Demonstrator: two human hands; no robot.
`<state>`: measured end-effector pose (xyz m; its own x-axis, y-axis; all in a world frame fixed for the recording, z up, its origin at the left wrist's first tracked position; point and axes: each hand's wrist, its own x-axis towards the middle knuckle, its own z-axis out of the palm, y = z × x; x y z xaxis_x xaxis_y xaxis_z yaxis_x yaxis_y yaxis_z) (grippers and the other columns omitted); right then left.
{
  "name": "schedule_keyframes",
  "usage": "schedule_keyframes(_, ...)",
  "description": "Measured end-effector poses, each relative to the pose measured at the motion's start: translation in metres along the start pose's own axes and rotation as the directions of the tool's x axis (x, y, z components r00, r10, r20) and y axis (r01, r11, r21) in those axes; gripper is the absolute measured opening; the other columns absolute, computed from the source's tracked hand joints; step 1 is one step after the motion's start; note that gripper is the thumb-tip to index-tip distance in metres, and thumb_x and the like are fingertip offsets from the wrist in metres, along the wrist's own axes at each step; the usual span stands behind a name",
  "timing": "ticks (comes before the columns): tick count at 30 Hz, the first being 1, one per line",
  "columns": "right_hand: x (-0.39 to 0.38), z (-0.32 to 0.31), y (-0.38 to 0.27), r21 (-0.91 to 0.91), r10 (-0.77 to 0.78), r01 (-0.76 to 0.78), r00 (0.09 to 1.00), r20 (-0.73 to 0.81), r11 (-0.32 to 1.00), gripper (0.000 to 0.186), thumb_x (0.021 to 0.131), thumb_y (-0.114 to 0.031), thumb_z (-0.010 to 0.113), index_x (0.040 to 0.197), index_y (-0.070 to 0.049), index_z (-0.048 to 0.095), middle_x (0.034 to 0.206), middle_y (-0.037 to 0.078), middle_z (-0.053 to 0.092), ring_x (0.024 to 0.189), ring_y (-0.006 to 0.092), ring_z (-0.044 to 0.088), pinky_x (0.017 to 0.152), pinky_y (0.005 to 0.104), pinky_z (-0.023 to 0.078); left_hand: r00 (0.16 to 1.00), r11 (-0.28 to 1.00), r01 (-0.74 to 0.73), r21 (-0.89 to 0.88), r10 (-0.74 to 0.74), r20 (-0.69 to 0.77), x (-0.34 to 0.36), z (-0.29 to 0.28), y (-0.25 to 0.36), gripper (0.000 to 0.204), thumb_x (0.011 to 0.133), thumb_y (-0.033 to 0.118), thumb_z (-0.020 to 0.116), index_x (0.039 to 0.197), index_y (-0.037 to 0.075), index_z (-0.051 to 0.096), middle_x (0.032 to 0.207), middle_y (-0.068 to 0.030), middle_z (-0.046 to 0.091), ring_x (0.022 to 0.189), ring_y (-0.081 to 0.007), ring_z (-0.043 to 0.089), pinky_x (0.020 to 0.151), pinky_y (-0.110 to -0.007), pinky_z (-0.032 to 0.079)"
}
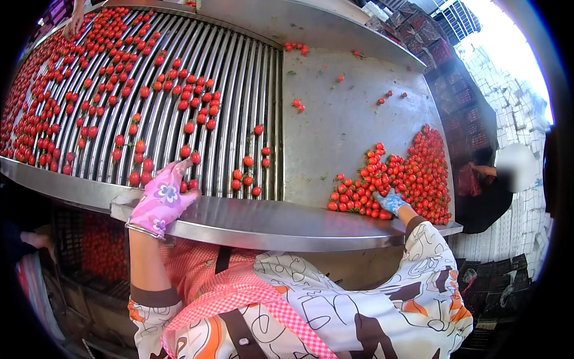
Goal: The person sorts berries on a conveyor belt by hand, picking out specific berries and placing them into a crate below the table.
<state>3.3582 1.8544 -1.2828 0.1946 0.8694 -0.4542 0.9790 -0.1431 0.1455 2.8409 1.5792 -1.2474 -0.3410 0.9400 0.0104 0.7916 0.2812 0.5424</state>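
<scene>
My left hand, in a pink flowered glove, rests over the near edge of a metal roller conveyor. Its fingers and thumb are spread, with small red cherry tomatoes lying between and beside them. My right hand wears a blue patterned glove and reaches into the lower edge of a tomato heap on the smooth steel table. Its fingers are stretched out against the tomatoes; the tips are partly hidden. Many more tomatoes lie scattered over the rollers, densest at the far left.
A raised steel rim runs along the near side. Another person's hand is over the rollers at the far left. A person in dark clothing is right of the table. Dark crates stand at the lower right.
</scene>
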Motion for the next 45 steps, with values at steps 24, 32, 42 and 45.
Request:
schedule_keyframes(24, -0.013, -0.010, -0.325, 0.190, -0.820, 0.948, 0.318, -0.476, 0.257, 0.027, 0.082, -0.024, 0.061, 0.098, -0.004, 0.068, 0.090, 0.018, 0.068, 0.086, 0.0314, 0.066, 0.080, 0.0394, 0.051, 0.950, 0.991, -0.076, -0.110, 0.039, -0.310, 0.013, 0.035, 0.005, 0.043, 0.083, 0.022, 0.066, 0.123, 0.010, 0.056, 0.121, -0.0133, 0.060, 0.112, -0.0300, 0.057, 0.095, -0.038, 0.045)
schedule_keyframes(32, 0.017, 0.048, -0.331, -0.132, -0.885, 0.946, 0.220, -0.409, 0.296, 0.035, 0.080, -0.016, 0.063, 0.111, -0.002, 0.056, 0.103, 0.022, 0.063, 0.099, 0.0374, 0.060, 0.085, 0.0452, 0.048, 0.957, 0.992, -0.019, -0.127, -0.019, -0.289, 0.013, 0.038, 0.017, 0.040, 0.084, 0.018, 0.067, 0.122, 0.011, 0.058, 0.119, -0.0135, 0.061, 0.110, -0.0288, 0.059, 0.092, -0.037, 0.047)
schedule_keyframes(42, -0.107, -0.021, -0.362, 0.274, -0.934, 0.961, 0.126, -0.334, 0.032, 0.047, 0.075, -0.032, 0.067, 0.106, 0.002, 0.059, 0.096, 0.020, 0.063, 0.090, 0.0279, 0.063, 0.083, 0.0369, 0.049, 0.975, 0.836, 0.035, -0.548, -0.149, -0.165, 0.024, 0.041, 0.018, 0.062, 0.083, 0.015, 0.069, 0.138, 0.008, 0.040, 0.118, -0.0138, 0.062, 0.109, -0.0244, 0.060, 0.094, -0.033, 0.047)
schedule_keyframes(45, -0.141, -0.010, -0.374, 0.571, -0.943, 0.761, -0.162, -0.291, -0.307, 0.035, 0.080, -0.025, 0.069, 0.103, 0.001, 0.062, 0.097, 0.013, 0.065, 0.090, 0.0201, 0.064, 0.080, 0.0321, 0.052, 0.958, 0.816, -0.158, -0.556, -0.009, -0.286, 0.036, 0.056, 0.004, 0.063, 0.083, 0.018, 0.070, 0.139, 0.009, 0.041, 0.121, -0.0165, 0.059, 0.116, -0.0215, 0.055, 0.098, -0.034, 0.043)
